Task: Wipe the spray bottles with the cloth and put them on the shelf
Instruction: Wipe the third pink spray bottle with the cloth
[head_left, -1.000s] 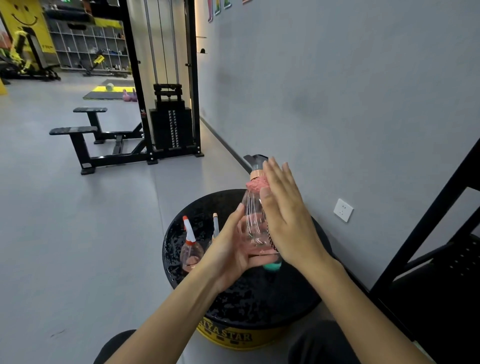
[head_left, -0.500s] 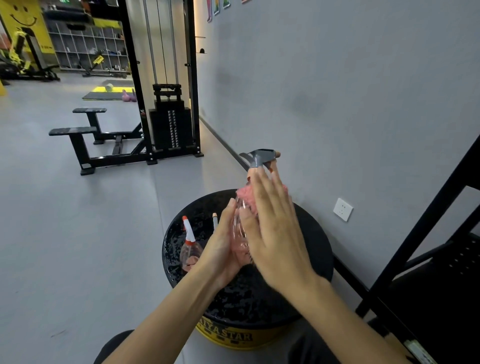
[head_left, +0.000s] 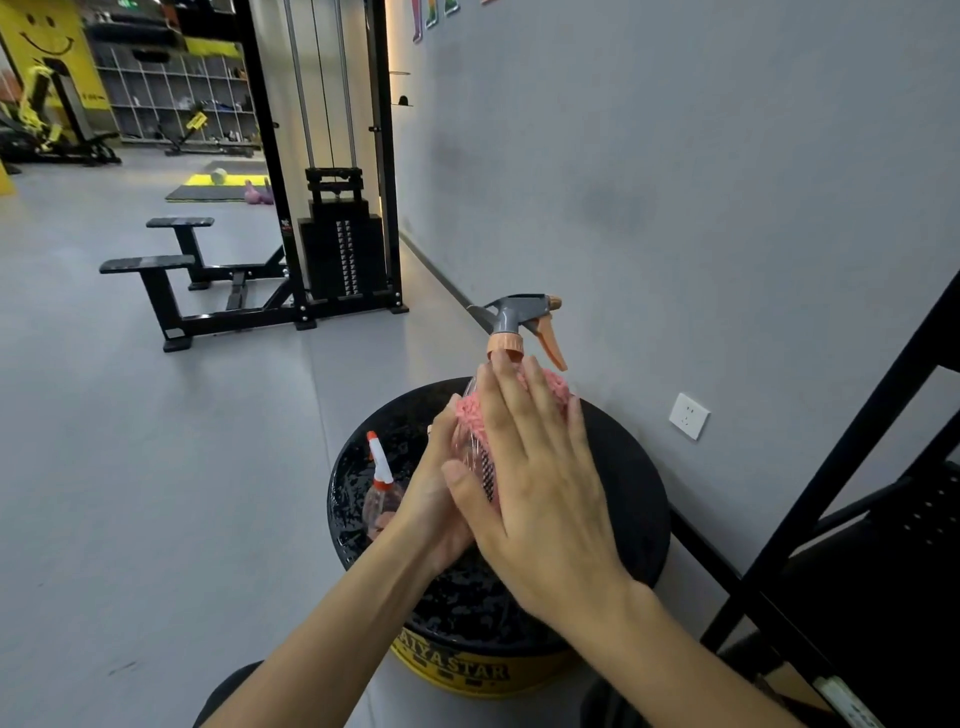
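A clear spray bottle with a grey trigger head (head_left: 511, 317) and orange collar is held upright above a round black stool (head_left: 623, 493). My left hand (head_left: 431, 504) grips the bottle's body from the left. My right hand (head_left: 540, 483) lies over the near side with straight fingers, pressing a pink cloth (head_left: 470, 415) against the bottle. Most of the bottle's body is hidden by my hands and the cloth. A small bottle with a white and orange nozzle (head_left: 382, 488) stands on the stool at the left. The black shelf frame (head_left: 852, 457) rises at the right.
The grey wall with a white socket (head_left: 688, 415) runs close behind the stool. A black cable machine (head_left: 337, 249) and a low bench (head_left: 156, 265) stand further back on the open grey floor to the left.
The bottle has turned, so its trigger now points right. My right hand and the cloth have slid up towards the collar. Both hands sit slightly more to the left.
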